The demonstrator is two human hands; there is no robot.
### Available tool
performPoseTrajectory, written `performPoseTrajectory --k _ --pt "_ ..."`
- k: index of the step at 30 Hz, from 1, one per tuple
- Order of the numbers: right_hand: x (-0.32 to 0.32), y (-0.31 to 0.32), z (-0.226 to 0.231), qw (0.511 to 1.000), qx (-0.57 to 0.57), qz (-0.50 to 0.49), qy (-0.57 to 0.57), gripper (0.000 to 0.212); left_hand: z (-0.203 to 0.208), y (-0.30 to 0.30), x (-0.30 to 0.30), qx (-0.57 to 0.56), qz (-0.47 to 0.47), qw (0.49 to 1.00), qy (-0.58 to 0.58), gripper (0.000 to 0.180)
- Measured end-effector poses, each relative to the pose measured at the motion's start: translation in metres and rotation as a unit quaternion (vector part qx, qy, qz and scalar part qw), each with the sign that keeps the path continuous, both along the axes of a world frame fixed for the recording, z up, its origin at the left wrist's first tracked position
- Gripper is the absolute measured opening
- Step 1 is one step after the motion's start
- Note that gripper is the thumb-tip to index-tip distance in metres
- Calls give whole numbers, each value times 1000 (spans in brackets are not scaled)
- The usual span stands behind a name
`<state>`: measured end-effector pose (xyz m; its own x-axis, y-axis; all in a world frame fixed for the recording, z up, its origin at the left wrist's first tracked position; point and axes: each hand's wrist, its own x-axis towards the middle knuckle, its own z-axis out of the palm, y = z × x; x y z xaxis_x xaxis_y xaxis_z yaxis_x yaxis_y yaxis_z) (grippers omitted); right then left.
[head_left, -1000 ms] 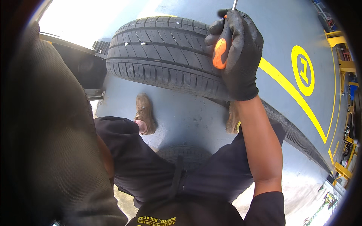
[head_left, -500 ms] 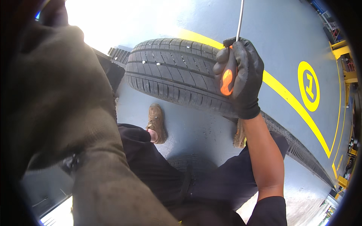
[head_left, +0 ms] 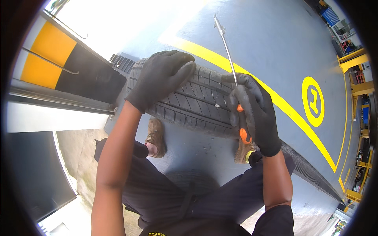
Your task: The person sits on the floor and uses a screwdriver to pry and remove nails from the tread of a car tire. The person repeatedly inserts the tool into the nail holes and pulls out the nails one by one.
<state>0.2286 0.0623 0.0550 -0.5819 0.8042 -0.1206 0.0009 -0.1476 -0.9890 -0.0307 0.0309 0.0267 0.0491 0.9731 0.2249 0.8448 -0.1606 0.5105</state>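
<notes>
On the tyre, left hand rests, fingers spread; right hand fingers clench a screwdriver.

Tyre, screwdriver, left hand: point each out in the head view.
tyre [head_left: 197, 104]: head view, on the tread between the hands.
screwdriver [head_left: 225, 41]: head view, on the bare metal shaft above the right hand.
left hand [head_left: 161, 78]: head view, on the back of the black glove.

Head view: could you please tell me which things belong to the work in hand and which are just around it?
In hand:
- tyre, left hand resting on its tread
- orange-handled tool, held in right hand

Around:
- yellow floor line
- floor grate
- yellow-and-black panel
</notes>
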Motion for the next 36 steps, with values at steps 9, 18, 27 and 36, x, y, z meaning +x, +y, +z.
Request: performPoseTrajectory --k 9,18,27,36 --pt "20 -43 -16 969 99 54 -219 22 -14 4 -25 -7 20 1000 -5 39" --pt "27 -41 -19 957 122 63 -257 17 -6 23 -7 2 30 999 -28 38" --pt "36 -47 -23 935 197 58 -289 13 -8 33 -8 3 43 997 -65 37" --pt "44 -39 -22 938 200 33 -282 12 -9 37 -15 -14 45 997 -53 36"
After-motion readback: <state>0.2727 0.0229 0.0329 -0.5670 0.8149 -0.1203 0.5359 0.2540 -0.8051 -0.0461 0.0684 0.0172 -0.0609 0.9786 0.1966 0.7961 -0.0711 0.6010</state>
